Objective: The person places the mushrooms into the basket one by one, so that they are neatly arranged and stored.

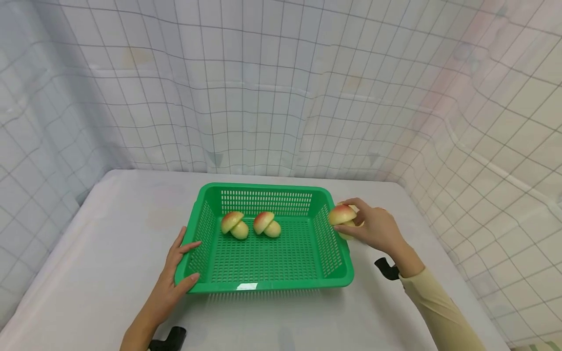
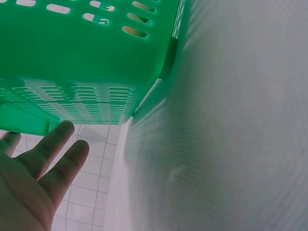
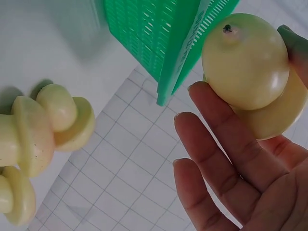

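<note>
My right hand (image 1: 373,226) pinches a toy mushroom (image 1: 341,215) with a red-and-yellow cap between thumb and fingers, at the right rim of the green basket (image 1: 272,286). In the right wrist view its pale round stem (image 3: 245,67) faces the camera, with the other fingers stretched out below. Inside the basket, towards the back left, lie a toy mushroom (image 1: 230,222) and another mushroom (image 1: 263,222) beside it. My left hand (image 1: 169,282) rests at the basket's left side, fingers spread, thumb and one finger over the rim. The left wrist view shows two fingers extended beneath the basket's outer wall.
Several more mushrooms (image 3: 33,137) lie on the white table (image 1: 110,234) in the right wrist view; my right hand largely hides that spot in the head view. A checked white curtain (image 1: 263,87) surrounds the table at the back and sides.
</note>
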### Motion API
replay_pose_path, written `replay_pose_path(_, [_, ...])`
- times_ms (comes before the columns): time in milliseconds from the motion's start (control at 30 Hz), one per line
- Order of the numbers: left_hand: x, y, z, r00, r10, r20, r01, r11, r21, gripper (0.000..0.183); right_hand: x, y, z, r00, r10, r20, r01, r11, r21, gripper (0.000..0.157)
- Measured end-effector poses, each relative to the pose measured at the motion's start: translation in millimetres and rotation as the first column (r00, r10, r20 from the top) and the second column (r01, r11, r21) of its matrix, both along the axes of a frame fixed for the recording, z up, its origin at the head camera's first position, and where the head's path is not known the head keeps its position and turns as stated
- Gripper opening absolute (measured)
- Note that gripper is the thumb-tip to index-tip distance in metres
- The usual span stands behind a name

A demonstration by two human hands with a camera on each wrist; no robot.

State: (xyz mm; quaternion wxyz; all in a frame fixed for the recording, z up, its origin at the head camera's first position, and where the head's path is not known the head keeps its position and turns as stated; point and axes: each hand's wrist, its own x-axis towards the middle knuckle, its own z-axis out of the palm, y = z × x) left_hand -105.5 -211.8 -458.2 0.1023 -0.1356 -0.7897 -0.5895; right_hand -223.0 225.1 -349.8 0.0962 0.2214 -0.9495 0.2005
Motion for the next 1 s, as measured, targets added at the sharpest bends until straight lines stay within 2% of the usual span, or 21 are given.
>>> replay_pose_path(200, [-0.8,0,0.8,1.000,0.002,0.002,-0.002,1.000,-0.010,0.058,-9.6,-9,5.4,0.999,-0.001,0.038,0.000,1.000,0.025,0.058])
replay_pose_path(533, [-1.1,0,-0.2,1.000,-0.002,0.010,0.002,1.000,0.000,0.058,-23.8,-27,15.4,0.996,0.039,0.078,-0.043,0.998,0.054,0.060])
replay_pose_path(733, [-2.2,0,1.4,1.000,-0.015,-0.010,0.015,1.000,0.004,0.058,-35.0,-39,20.6,0.992,0.064,0.108,-0.073,0.994,0.083,0.059])
replay_pose_path(1000, [-1.5,0,1.6,1.000,-0.013,-0.007,0.013,1.000,0.007,0.058,-47.5,-55,22.3,0.983,0.069,0.169,-0.090,0.989,0.118,0.059])
